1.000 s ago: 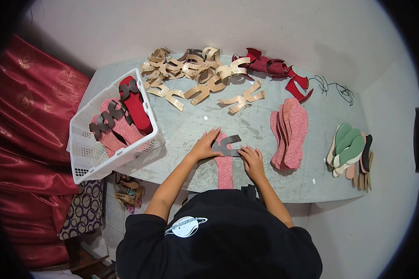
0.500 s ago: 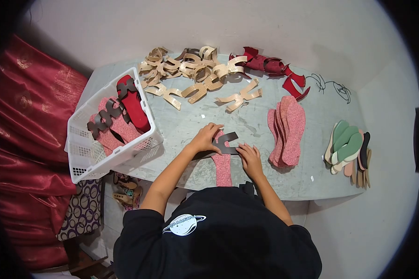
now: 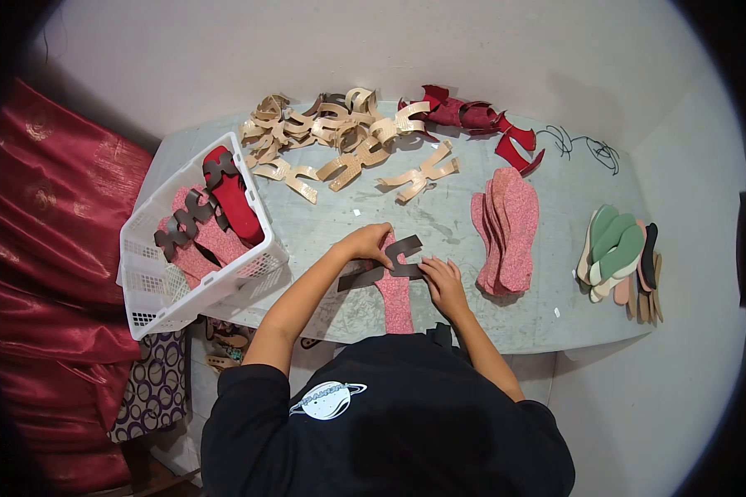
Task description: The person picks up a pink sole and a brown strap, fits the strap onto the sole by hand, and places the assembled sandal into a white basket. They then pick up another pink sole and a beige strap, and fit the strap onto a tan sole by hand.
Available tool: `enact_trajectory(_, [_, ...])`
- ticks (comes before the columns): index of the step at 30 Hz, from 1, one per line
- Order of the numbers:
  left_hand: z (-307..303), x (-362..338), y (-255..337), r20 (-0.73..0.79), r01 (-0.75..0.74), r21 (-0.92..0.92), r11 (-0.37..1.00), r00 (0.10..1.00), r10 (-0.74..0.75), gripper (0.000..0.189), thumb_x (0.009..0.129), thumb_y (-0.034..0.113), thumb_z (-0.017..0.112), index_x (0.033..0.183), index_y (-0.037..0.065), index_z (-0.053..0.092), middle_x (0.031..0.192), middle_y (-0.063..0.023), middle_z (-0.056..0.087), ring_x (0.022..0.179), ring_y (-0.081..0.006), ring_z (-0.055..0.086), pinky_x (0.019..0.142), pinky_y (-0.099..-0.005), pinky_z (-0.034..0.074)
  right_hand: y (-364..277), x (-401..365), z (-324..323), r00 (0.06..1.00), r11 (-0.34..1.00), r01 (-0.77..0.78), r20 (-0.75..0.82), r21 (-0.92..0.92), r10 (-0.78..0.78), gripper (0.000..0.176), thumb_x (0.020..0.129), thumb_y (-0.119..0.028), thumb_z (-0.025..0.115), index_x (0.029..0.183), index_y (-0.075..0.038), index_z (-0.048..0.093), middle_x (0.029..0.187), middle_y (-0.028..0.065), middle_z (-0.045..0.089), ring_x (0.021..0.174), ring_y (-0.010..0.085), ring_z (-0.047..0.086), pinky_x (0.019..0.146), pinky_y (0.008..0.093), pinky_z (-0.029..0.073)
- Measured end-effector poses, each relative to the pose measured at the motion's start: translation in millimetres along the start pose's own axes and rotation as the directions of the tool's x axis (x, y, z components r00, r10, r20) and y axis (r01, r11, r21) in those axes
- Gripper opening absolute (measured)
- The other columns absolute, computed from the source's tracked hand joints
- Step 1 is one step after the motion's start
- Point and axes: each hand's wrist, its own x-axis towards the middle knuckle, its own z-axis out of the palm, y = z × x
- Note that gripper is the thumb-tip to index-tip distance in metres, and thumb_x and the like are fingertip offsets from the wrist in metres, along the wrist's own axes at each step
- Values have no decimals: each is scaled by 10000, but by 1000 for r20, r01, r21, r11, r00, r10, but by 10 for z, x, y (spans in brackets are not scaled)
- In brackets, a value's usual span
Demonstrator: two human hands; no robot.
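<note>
A pink speckled sole [image 3: 395,302] lies lengthwise at the table's front edge, with a dark brown H-shaped strap [image 3: 403,258] across its upper part. My left hand [image 3: 371,245] is closed at the far end of the sole, its thumb and fingers at the strap's left side. One dark strip of the strap reaches out to the left below this hand. My right hand [image 3: 443,280] rests at the strap's right end, its fingers touching the dark strip near the table.
White basket [image 3: 170,296] with pink soles and dark straps at left; beige straps [image 3: 356,161] and red straps [image 3: 464,116] along the back. Stacked pink soles [image 3: 514,236] stand right of my hands; green soles [image 3: 617,248] and a black cord [image 3: 593,149] lie farther right.
The strap's left strip, mostly covered before, now shows stretched out to the left. My left hand has shifted slightly, and the whole view has moved a little.
</note>
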Motion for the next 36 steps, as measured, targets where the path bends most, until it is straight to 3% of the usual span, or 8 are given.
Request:
enact_trajectory(3, [-26,68,-48,-7,19,83,996,1000,-18,660,429,379,862,875,-11,572,750,-137,602,696,-269,581,619,-346,453,-9,7,-13,1000,1000,-1,-4,9,1,288,835,-102,542,1122,-116,560,1186,56,548,1180,260,452,1010,459,258])
enact_trajectory(8, [-166,78,-30,118,36,27,999,992,-39,480,469,333,871,726,9,628,618,-65,597,560,-157,537,533,-292,426,-14,5,-28,999,998,-16,-29,63,18,285,847,-111,525,1130,-91,550,1192,97,538,1178,274,448,1011,455,264])
enact_trajectory(11, [-192,49,-29,214,43,-173,984,977,-5,366,544,256,858,727,30,635,603,-8,592,545,-91,504,517,-260,408,22,8,-32,996,990,-40,-73,135,50,287,850,-100,510,1134,-65,540,1192,128,530,1162,285,454,1007,435,280])
enact_trajectory(18, [-300,6,71,268,30,-272,962,962,46,246,630,118,813,771,32,631,645,38,603,578,-33,498,514,-211,401,52,-6,-37,984,956,-104,-115,275,140,269,870,-89,477,1124,-28,539,1164,160,537,1129,313,469,984,384,320])
enact_trajectory(23, [-497,47,92,9,-114,-396,911,992,128,245,646,101,803,775,34,606,664,48,576,604,-29,482,541,-209,398,29,-5,-59,969,945,-114,-175,306,173,244,887,-77,448,1094,11,541,1130,177,546,1091,312,496,949,354,361])
enact_trajectory(27, [-806,56,182,-237,-151,-175,973,966,107,227,666,76,784,759,30,582,710,25,612,634,-26,539,549,-201,442,42,5,-83,955,920,-136,-200,368,221,238,898,-74,429,1081,35,536,1086,177,556,1063,279,517,928,326,379])
enact_trajectory(31, [-955,-8,384,-290,-163,-332,929,955,64,194,680,46,754,742,22,572,668,12,617,681,-50,579,567,-214,452,84,-7,-61,927,870,-191,-209,455,312,252,908,-79,422,1111,32,522,1087,156,553,1057,243,521,923,316,383])
enact_trajectory(36, [-778,-22,416,-512,-378,153,913,760,400,151,666,30,725,685,26,575,698,-50,635,665,-138,621,580,-274,474,178,-57,44,888,838,-170,-289,518,358,318,907,-47,418,1218,14,441,1175,134,497,1088,219,498,942,316,378])
